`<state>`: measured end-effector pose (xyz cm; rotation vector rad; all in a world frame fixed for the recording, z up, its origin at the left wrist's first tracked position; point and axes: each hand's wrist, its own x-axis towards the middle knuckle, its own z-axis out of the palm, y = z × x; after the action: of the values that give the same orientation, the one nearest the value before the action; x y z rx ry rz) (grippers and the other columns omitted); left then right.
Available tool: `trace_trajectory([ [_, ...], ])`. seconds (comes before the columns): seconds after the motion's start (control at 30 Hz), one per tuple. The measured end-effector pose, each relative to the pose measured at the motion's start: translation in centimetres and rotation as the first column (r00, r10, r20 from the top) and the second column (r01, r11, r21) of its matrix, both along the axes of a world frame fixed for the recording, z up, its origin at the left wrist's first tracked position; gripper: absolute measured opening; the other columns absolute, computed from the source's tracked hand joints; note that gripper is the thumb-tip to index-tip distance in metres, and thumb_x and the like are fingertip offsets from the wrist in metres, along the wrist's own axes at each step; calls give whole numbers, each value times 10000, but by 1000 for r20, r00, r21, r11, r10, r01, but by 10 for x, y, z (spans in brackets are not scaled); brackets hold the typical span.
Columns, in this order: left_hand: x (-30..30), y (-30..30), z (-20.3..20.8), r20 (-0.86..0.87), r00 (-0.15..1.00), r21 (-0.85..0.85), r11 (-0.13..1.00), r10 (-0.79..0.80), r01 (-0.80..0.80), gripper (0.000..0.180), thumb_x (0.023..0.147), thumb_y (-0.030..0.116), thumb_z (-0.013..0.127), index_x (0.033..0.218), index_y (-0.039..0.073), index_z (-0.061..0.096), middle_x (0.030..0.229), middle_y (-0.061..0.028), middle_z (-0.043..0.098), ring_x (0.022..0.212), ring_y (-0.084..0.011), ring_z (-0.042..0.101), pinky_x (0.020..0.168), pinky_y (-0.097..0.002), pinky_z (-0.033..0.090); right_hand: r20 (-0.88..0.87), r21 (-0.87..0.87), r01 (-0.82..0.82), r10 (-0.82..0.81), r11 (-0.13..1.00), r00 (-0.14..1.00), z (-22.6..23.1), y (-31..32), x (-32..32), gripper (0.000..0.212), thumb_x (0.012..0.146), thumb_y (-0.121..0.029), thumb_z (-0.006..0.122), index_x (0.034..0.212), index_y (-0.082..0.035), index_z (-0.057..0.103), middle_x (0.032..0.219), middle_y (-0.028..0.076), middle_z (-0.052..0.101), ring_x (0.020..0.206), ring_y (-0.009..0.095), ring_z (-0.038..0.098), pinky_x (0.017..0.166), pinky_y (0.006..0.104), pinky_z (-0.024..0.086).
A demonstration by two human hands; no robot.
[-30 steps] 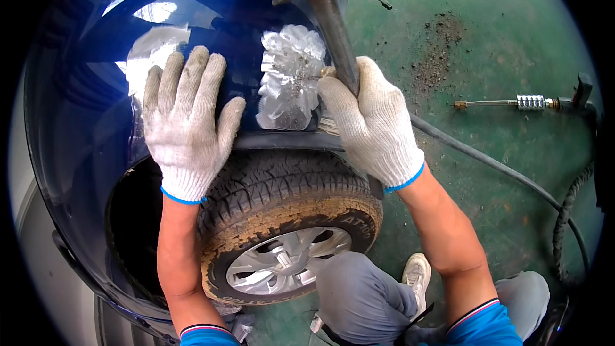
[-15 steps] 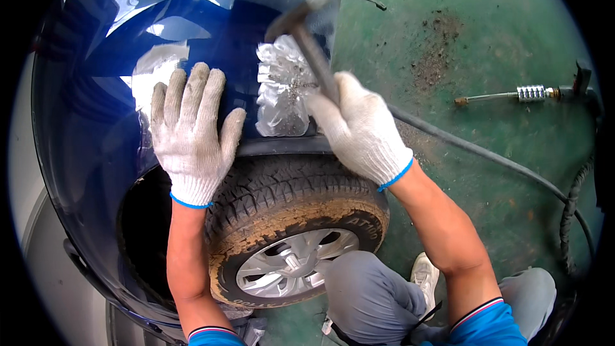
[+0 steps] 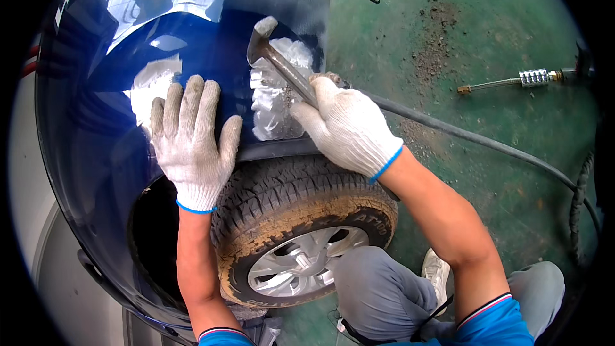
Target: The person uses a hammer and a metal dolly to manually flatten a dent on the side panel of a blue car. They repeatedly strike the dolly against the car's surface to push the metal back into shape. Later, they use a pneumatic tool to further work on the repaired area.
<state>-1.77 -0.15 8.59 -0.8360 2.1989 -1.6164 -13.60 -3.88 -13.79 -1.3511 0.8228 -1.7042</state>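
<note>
My left hand (image 3: 193, 144), in a white knit glove with a blue cuff, lies flat with fingers spread on the dark blue car fender (image 3: 86, 134). Its fingertips lie beside a sanded pale patch (image 3: 154, 80). My right hand (image 3: 351, 127), gloved the same way, is closed round the handle of a metal hammer (image 3: 289, 72). The hammer's head is over the upper edge of a second bare, dented-looking silver patch (image 3: 277, 112); whether it touches the panel I cannot tell. This patch lies just above the dark wheel arch trim (image 3: 282, 148).
Below the arch sits a muddy tyre (image 3: 275, 195) with a silver wheel (image 3: 306, 259), close to my knee (image 3: 384, 291). A grey hose (image 3: 477, 141) crosses the green floor at right. Beyond it lie an air tool (image 3: 512, 81) and scattered dirt (image 3: 435, 38).
The hammer's head has moved to the left and down, and my right hand has shifted slightly left with it. My left hand keeps flat on the fender. The view has shifted a little.
</note>
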Motion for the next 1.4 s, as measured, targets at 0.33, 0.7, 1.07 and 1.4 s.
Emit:
trace_trajectory([
  [0.33, 0, 0, -2, -8, 1000, -13, 1000, -13, 13, 507, 932, 318, 816, 1393, 121, 745, 1447, -122, 716, 1425, -382, 597, 1264, -589, 355, 81, 0, 15, -14, 1000, 997, 10, 5, -21, 394, 1054, -311, 641, 1132, 70, 580, 787, 289, 711, 786, 501, 738, 746, 550, 599],
  [0.7, -25, -27, -35, 67, 996, 54, 997, 60, -64, 551, 959, 437, 788, 1409, 126, 726, 1458, -165, 683, 1403, -413, 584, 1261, -588, 361, 65, 82, -16, 10, 996, 998, -7, 3, -18, 422, 1069, -383, 620, 1122, 34, 581, 820, 313, 726, 833, 516, 738, 772, 586, 585],
  [1.07, -13, -4, -5, 59, 998, 26, 999, 17, -19, 499, 888, 301, 840, 1350, 125, 764, 1409, -128, 723, 1358, -381, 628, 1228, -590, 397, -49, 33, -13, 15, 999, 999, -9, -1, -10, 422, 1082, -394, 609, 1100, 26, 578, 774, 286, 718, 777, 478, 749, 720, 555, 601],
  [1.4, -4, -8, -8, 42, 999, 29, 999, -32, 30, 502, 886, 325, 840, 1340, 127, 764, 1396, -125, 725, 1340, -387, 632, 1214, -599, 406, 54, 5, 61, -61, 998, 997, -3, 5, -7, 413, 1080, -381, 627, 1095, 29, 576, 753, 260, 727, 719, 456, 749, 663, 531, 612],
])
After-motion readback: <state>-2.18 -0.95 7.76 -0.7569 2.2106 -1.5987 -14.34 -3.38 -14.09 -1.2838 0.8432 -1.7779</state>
